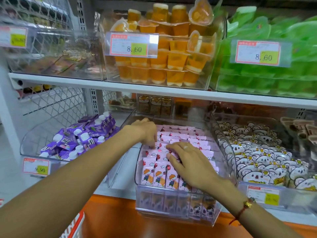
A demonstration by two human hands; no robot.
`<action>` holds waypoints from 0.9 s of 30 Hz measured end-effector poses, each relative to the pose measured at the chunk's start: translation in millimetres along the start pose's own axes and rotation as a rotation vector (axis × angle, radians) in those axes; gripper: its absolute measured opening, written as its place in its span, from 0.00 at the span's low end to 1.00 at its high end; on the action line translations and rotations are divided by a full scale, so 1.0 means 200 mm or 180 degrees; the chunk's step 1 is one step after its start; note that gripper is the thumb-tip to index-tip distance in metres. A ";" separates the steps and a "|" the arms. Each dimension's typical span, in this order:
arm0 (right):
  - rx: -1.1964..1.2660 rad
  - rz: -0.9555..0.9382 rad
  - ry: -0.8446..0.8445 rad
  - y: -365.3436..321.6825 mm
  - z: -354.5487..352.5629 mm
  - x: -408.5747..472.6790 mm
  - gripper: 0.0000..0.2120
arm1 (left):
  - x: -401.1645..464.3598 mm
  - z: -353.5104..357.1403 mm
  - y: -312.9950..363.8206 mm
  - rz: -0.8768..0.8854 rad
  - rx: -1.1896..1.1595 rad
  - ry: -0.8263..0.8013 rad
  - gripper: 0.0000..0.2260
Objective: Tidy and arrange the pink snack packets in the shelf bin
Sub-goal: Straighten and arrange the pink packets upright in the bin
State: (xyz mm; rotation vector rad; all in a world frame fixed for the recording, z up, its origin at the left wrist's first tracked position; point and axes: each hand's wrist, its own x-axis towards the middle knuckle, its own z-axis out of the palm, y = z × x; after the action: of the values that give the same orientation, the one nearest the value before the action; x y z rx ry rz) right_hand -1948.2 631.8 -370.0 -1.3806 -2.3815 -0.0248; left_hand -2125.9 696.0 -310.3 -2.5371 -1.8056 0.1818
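The pink snack packets (pixel 173 148) stand on edge in overlapping rows inside the clear shelf bin (pixel 221 148), which sits on the lower shelf between a bin of purple pouches (pixel 82 136) on the left and a bin of white bear-shaped packets (pixel 257 155) on the right. The front row faces outward, its cartoon figures lined up side by side, and the rows behind it look fairly even, running back toward the rear of the bin.

Both hands are in the bin. The left hand (pixel 147 129) reaches to the back left, its fingers curled down into the packets; they seem to pinch or nudge one packet top, but whether anything is actually gripped I cannot tell. The right hand (pixel 187 160) lies flat and spread over the middle rows, fingers open, pressing on the packet tops and holding nothing.

As a judgement, the tidying looks well advanced: most packets are upright, facing the same way and packed in ranks. What seems left is the middle left zone beneath the fingers, where a few tops sit slightly askew, and a final squaring of the rows against the bin's walls.

Above, on the upper shelf, stand bins of orange jelly cups (pixel 163 66) and green packets (pixel 274 69), each with a price tag.
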 end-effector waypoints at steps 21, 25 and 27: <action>0.1030 0.0201 0.0444 -0.07 -0.09 0.00 0.19 | -0.45 0.04 0.10 -0.0107 -0.4363 0.3712 0.03; 0.2540 0.0017 0.0432 -0.22 -0.18 0.00 0.23 | -0.51 0.05 0.15 0.0210 -0.4554 0.3512 0.03; 0.2586 -0.0100 0.0586 -0.26 -0.19 0.00 0.16 | -0.52 0.08 0.15 0.0268 -0.4632 0.3311 0.05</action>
State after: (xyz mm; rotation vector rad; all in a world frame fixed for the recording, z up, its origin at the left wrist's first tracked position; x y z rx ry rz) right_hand -1979.7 597.0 -326.8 -0.8916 -1.9065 0.6932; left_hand -2132.3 587.5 -319.5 -2.1191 -1.3692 -2.6293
